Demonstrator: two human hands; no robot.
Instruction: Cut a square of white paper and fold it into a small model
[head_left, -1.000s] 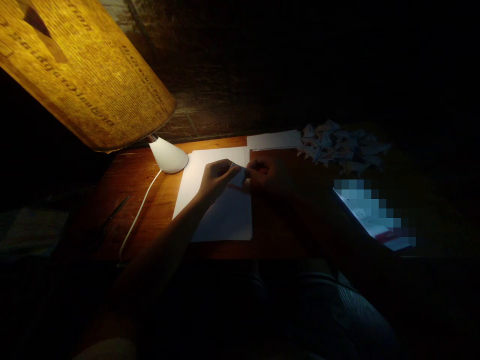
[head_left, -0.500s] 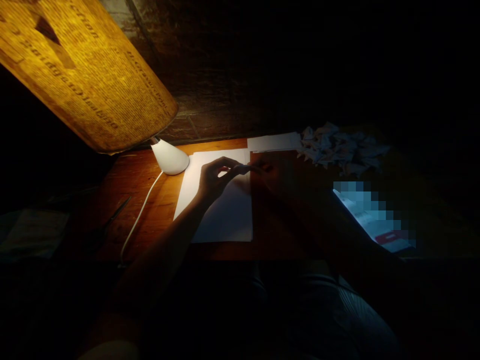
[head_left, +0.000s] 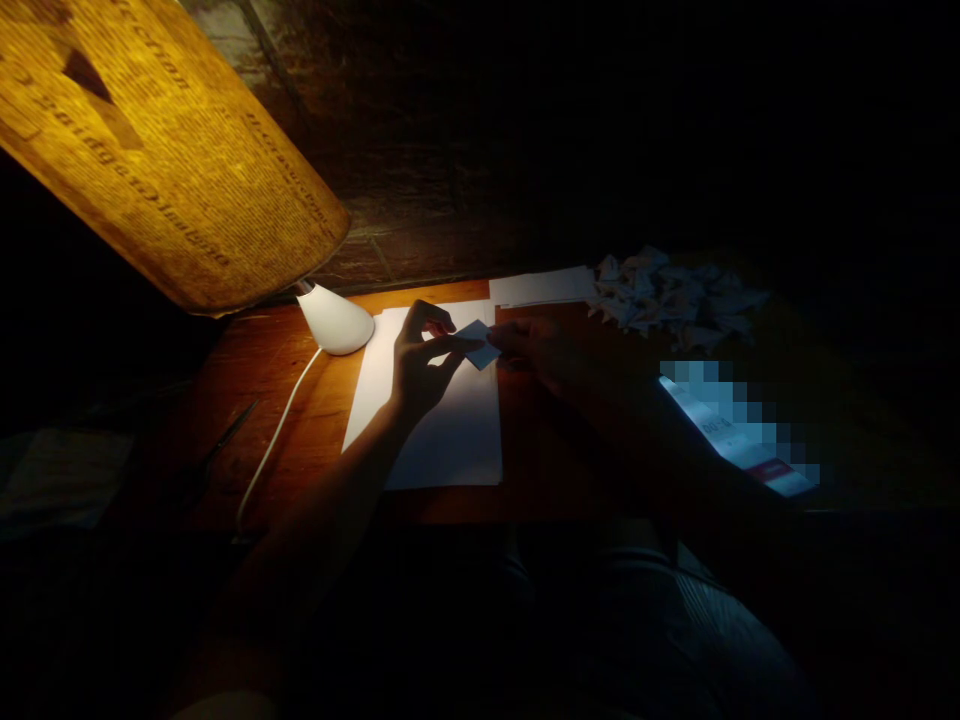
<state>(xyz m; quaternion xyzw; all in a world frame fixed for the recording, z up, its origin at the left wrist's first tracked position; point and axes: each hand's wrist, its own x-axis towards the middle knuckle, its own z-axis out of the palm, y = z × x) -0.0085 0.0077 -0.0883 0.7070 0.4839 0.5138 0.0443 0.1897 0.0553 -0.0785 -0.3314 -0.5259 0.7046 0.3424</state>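
A small folded piece of paper (head_left: 475, 341), diamond-shaped from my view, is held up between my two hands. My left hand (head_left: 421, 358) pinches its left corner between thumb and fingers. From the right, my right hand (head_left: 529, 348) grips the opposite corner, its fingers partly lost in shadow. Beneath them a stack of white paper sheets (head_left: 442, 440) lies on the wooden table (head_left: 259, 360).
At the left stands a lit lamp with a printed shade (head_left: 202, 170), a white base (head_left: 334, 320) and a cord (head_left: 277, 435). White paper strips (head_left: 540, 287) and a heap of folded paper pieces (head_left: 675, 300) lie at the back. A glowing phone (head_left: 720, 430) rests at right.
The folded paper has turned from nearly edge-on to show its flat diamond face. My fingers have shifted to its opposite corners. The view has moved slightly.
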